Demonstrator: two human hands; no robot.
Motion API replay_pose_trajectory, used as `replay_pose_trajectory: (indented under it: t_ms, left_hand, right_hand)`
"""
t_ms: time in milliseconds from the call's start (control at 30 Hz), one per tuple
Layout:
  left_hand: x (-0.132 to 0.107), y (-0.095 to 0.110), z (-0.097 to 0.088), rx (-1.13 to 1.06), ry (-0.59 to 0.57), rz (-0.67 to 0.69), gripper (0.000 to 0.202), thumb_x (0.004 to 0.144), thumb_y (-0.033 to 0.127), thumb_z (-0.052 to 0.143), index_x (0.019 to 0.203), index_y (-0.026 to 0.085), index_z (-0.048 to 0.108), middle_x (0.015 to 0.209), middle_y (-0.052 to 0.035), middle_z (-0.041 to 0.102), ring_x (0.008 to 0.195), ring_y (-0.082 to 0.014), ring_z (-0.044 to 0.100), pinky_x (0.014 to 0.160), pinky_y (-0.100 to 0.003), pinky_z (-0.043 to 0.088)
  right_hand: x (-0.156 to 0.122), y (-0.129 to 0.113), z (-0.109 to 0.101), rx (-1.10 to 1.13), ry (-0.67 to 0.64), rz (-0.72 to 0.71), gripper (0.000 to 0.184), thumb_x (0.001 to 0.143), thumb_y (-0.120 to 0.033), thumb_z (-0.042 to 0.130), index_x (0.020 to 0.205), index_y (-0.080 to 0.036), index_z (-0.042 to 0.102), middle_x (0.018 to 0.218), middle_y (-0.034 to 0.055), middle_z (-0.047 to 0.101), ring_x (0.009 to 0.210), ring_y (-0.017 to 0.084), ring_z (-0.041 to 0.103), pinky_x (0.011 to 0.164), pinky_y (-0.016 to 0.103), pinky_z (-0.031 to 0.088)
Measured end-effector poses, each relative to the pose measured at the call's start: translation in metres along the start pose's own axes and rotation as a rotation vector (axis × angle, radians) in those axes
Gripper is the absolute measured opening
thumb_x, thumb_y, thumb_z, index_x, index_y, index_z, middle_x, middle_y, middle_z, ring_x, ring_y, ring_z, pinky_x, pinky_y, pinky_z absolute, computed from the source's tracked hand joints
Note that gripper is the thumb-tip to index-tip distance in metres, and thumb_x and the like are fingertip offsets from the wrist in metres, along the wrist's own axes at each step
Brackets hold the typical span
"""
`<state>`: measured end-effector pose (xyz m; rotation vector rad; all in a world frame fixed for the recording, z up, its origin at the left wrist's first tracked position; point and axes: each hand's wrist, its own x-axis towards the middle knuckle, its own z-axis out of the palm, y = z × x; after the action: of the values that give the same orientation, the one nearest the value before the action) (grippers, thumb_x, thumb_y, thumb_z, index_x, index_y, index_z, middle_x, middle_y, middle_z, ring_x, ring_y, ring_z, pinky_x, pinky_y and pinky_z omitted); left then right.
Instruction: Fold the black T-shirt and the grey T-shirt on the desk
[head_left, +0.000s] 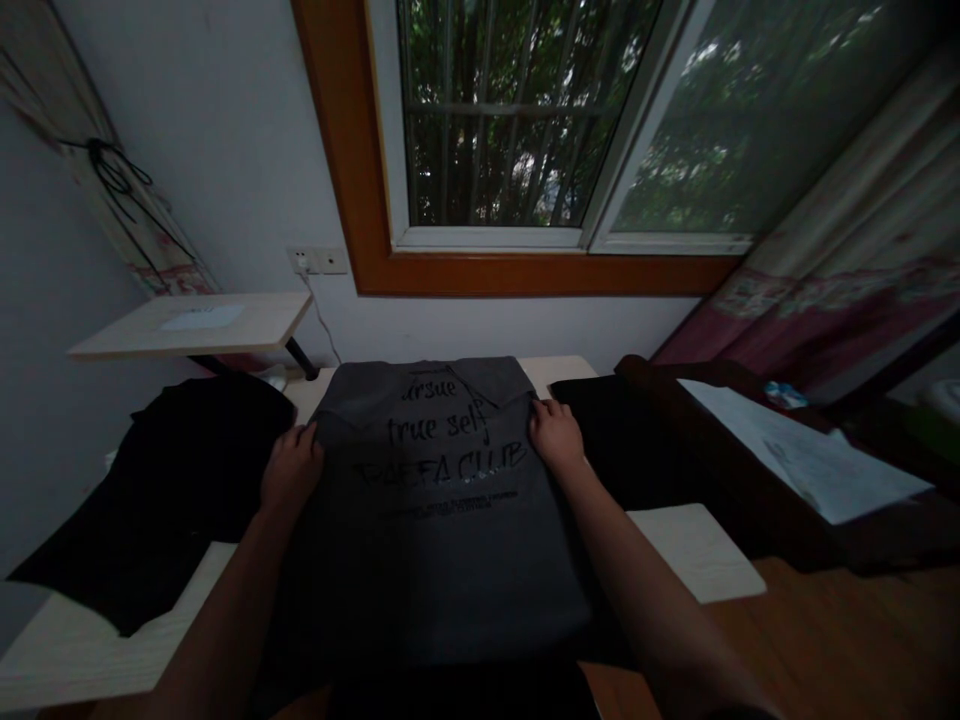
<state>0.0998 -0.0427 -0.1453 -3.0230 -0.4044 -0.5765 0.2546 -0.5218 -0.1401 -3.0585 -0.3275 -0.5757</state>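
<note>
A dark grey T-shirt (435, 520) with black lettering lies flat on a pale wooden table (697, 550), its sides folded in. My left hand (291, 466) rests on the shirt's left edge, fingers curled over the fold. On the right edge sits my right hand (556, 432), fingers bent and pressing the cloth near the upper corner. Both forearms reach in from the bottom of the picture.
A black garment (157, 490) lies on the table at the left, another black cloth (622, 440) at the right. A small shelf (195, 325) juts from the left wall. A dark bench with a white sheet (802, 450) stands right. A window is straight ahead.
</note>
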Motion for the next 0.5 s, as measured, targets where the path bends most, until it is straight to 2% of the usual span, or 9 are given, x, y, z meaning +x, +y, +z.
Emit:
replay_pose_trajectory:
  t_ms: [167,300,367,500]
  left_hand:
    - [-0.030,0.013,-0.026,0.091,-0.004,-0.093,0.050,0.098,0.030,0.039,0.142,0.015,0.054,0.113,-0.0175,0.063,0.103,-0.0306,0.061,0.086,-0.040,0.051]
    - [-0.050,0.018,-0.046,0.060,-0.120,-0.189,0.052,0.101,0.036,0.031,0.147,0.019,0.046,0.117,-0.0154,0.066,0.082,-0.0262,0.068,0.071,-0.038,0.052]
    - [-0.060,0.015,-0.052,0.037,-0.198,-0.245,0.052,0.101,0.040,0.030,0.148,0.023,0.045,0.118,-0.0154,0.069,0.075,-0.0261,0.069,0.067,-0.039,0.053]
    - [-0.074,0.001,-0.056,0.020,-0.289,-0.275,0.052,0.100,0.046,0.033,0.146,0.026,0.047,0.108,-0.0150,0.075,0.074,-0.0286,0.071,0.068,-0.042,0.054]
  right_hand:
    - [-0.032,-0.005,-0.020,-0.076,-0.015,0.092,0.038,0.100,-0.028,0.045,0.134,-0.023,0.060,0.111,0.0135,0.062,0.098,0.026,0.060,0.075,0.032,0.047]
    - [-0.052,0.000,-0.030,-0.075,-0.101,0.109,0.040,0.102,-0.030,0.039,0.139,-0.026,0.056,0.107,0.0114,0.062,0.074,0.019,0.064,0.061,0.028,0.045]
    - [-0.060,0.004,-0.034,-0.082,-0.129,0.107,0.042,0.103,-0.030,0.036,0.141,-0.027,0.054,0.106,0.0113,0.062,0.067,0.018,0.065,0.058,0.028,0.045]
    - [-0.072,0.012,-0.039,-0.099,-0.178,0.095,0.044,0.103,-0.027,0.035,0.144,-0.027,0.053,0.108,0.0126,0.063,0.066,0.018,0.066,0.059,0.029,0.048]
